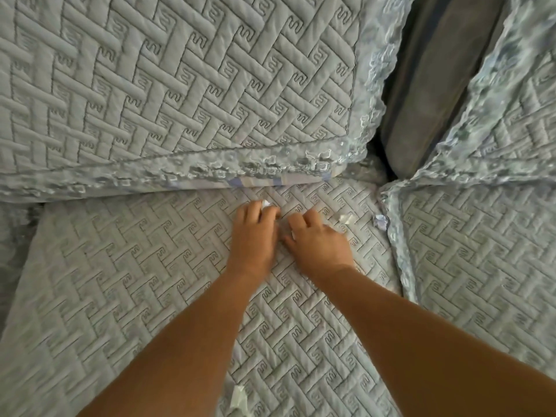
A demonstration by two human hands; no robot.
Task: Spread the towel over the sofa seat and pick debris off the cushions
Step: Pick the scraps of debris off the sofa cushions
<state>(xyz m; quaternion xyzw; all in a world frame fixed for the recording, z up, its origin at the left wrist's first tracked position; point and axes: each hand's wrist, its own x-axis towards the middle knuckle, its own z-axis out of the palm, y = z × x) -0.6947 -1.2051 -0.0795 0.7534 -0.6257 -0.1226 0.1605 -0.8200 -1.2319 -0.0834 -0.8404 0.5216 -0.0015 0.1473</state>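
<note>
A pale grey-blue quilted towel (150,281) covers the sofa seat. Both my hands rest on it near the back cushion. My left hand (254,233) is closed around a small white paper scrap (266,204) that sticks out past the fingers. My right hand (319,239) lies just beside it, fingers curled down on the fabric, with a sliver of white showing under the thumb. More scraps lie loose: one crumpled piece (345,218) right of my right hand, one (379,221) at the seam between seats, and one (239,398) near my left forearm.
A quilted back cushion (180,85) with a lace edge fills the top. A second covered seat (481,266) lies to the right. Between the back cushions a dark gap (427,100) shows bare grey upholstery.
</note>
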